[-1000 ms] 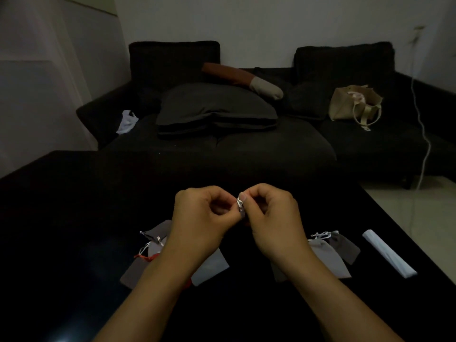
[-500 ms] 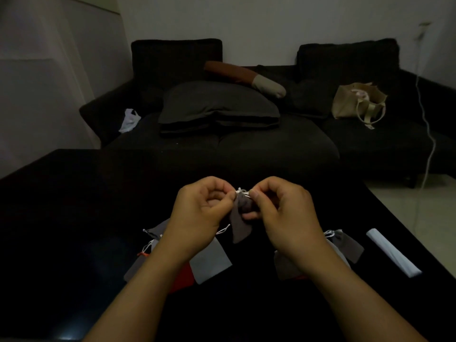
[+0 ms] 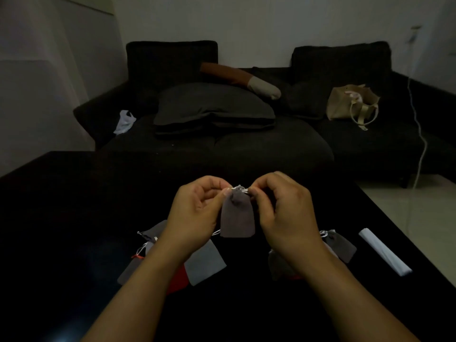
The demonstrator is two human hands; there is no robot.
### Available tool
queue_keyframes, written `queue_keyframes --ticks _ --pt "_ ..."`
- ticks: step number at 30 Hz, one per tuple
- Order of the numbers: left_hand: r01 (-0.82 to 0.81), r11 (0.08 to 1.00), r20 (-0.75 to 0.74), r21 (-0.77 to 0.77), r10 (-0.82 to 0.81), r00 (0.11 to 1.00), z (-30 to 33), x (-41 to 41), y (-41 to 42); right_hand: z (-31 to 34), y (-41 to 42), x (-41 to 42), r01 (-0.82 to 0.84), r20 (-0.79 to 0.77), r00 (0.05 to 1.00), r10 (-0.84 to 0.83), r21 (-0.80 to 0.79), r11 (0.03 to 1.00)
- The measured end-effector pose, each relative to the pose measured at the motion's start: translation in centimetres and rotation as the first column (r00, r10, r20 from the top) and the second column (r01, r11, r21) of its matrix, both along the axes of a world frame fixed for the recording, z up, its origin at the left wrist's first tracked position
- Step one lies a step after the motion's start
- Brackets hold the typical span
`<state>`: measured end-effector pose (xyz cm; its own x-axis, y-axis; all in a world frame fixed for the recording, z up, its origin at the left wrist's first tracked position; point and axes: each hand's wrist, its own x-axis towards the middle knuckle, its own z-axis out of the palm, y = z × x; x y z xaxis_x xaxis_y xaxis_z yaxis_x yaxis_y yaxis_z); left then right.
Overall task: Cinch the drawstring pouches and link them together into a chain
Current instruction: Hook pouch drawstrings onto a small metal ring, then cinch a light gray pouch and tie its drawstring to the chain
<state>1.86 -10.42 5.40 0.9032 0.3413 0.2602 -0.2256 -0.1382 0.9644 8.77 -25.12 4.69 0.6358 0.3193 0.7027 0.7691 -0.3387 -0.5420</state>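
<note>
So, both hands up over the black table (image 3: 74,218), working one pouch. Left hand (image 3: 197,213) with fingers curled, pinching the white drawstring (image 3: 238,188) at the left side of the neck of a grey-brown drawstring pouch (image 3: 237,215). Right hand (image 3: 283,213) curled too, pinching the same cord from the right side. Pouch hanging upright between the two hands, neck gathered at the top, body dangling clear above the table.

Down on the table under the left forearm, a loose bunch of pouches: a dark grey one (image 3: 153,230) with white cord at its mouth, a light grey one (image 3: 206,262) just right of the wrist, a red one (image 3: 179,280) poking out beneath it, plus another dark one (image 3: 128,272) lower left. Can't tell whether these are tied to each other, too dark and mostly covered by the arm.

On the right side, mostly behind the right wrist, a second small cluster: a dark pouch (image 3: 341,245) with white cord at the top, another dark one (image 3: 280,265) nearer the middle. A white roll of something (image 3: 385,255) lying near the table's right edge, well apart from the pouches.

Back behind the table, a dark sofa (image 3: 370,149) with a big dark cushion (image 3: 212,107), a beige tote bag (image 3: 350,102) and a white plastic bag (image 3: 124,120).
</note>
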Motion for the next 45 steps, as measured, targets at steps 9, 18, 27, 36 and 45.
queue_keyframes --ticks 9,18,27,36,45 --pt "-0.004 0.998 -0.047 0.061 0.007 0.999 -1.5 1.5 -1.1 0.8 -2.1 0.7 -0.173 -0.69 0.661 0.295 0.243 0.955" --pt "0.03 0.987 -0.275 0.156 0.014 0.961 -3.6 3.6 -0.3 -0.8 -3.8 2.3 -0.156 -0.847 0.492 0.198 0.138 0.978" --pt "0.221 0.647 -0.505 0.73 0.292 0.812 -5.4 2.0 4.3 -5.8 -1.6 5.2 -0.081 -0.51 0.787 -0.348 -0.644 0.76" --pt "-0.094 0.681 -0.414 0.726 0.543 0.731 -5.3 -0.1 10.1 -6.7 6.0 1.3 -0.327 -0.518 0.855 0.025 -0.501 0.801" --pt "0.367 0.717 -0.755 0.593 0.336 0.563 -8.4 -2.0 10.7 -9.8 10.5 1.8 -0.304 -0.542 0.825 -0.157 -0.661 0.686"
